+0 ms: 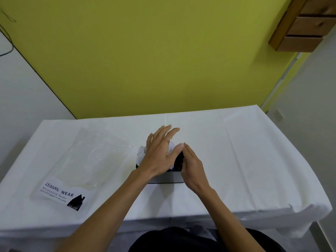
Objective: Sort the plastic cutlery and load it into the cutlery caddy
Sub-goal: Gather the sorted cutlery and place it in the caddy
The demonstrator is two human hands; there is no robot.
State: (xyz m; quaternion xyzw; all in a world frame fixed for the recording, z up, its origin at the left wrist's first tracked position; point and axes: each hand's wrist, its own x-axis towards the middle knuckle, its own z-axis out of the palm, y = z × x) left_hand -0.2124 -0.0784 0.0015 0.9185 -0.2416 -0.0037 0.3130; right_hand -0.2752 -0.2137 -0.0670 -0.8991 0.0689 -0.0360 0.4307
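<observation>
Cutlery caddy, a small grey box, sits at the middle of the frame on a table under a white cloth. At lower left lies a clear plastic bag printed "LEISURE WEAR"; whether anything is in it cannot be told. White plastic cutlery stands in the caddy's left part and black pieces in its right. The left hand lies flat over the white pieces, fingers spread. The right hand, fingers together, presses against the black pieces.
</observation>
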